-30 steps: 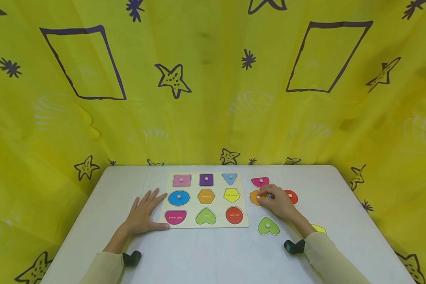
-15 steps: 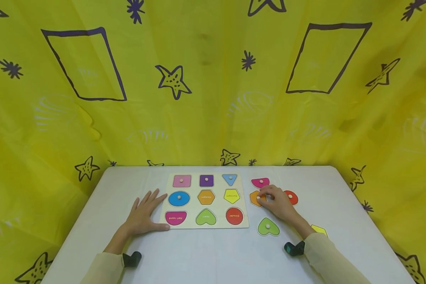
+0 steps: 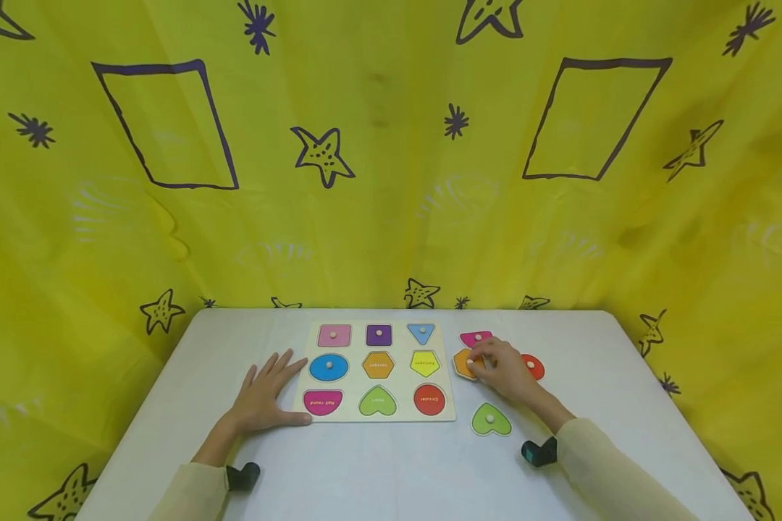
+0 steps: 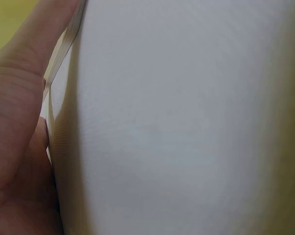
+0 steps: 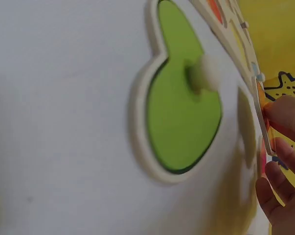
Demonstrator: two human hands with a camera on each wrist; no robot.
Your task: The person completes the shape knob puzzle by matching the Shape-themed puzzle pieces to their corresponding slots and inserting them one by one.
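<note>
The right hand (image 3: 505, 370) rests on the desk (image 3: 391, 470) to the right of the puzzle board (image 3: 379, 370), with its fingers curled onto the orange hexagon piece (image 3: 463, 363) and pinching the peg of that piece. In the right wrist view the orange piece stands tilted, one edge lifted off the desk surface, held between the fingertips (image 5: 284, 115). The piece sits just beside the board's right edge, toward the far half of the desk.

The left hand (image 3: 265, 391) lies flat, palm down, fingers straight and spread, at the board's left edge. Its thumb runs along the board's near left corner. It grasps nothing.

Loose pieces near the right hand:
- Pink half-round piece (image 3: 476, 338), just beyond the orange piece.
- Red circle piece (image 3: 533, 367), partly hidden behind the hand.
- Green heart piece (image 3: 491, 420), nearer the desk's front edge, apart from the hand.

The board carries nine cells. The pink square (image 3: 334, 335), purple square (image 3: 379, 334), blue triangle (image 3: 421, 333) and blue circle (image 3: 329, 367) show pegs. A yellow patterned cloth (image 3: 391, 181) hangs behind the desk.
</note>
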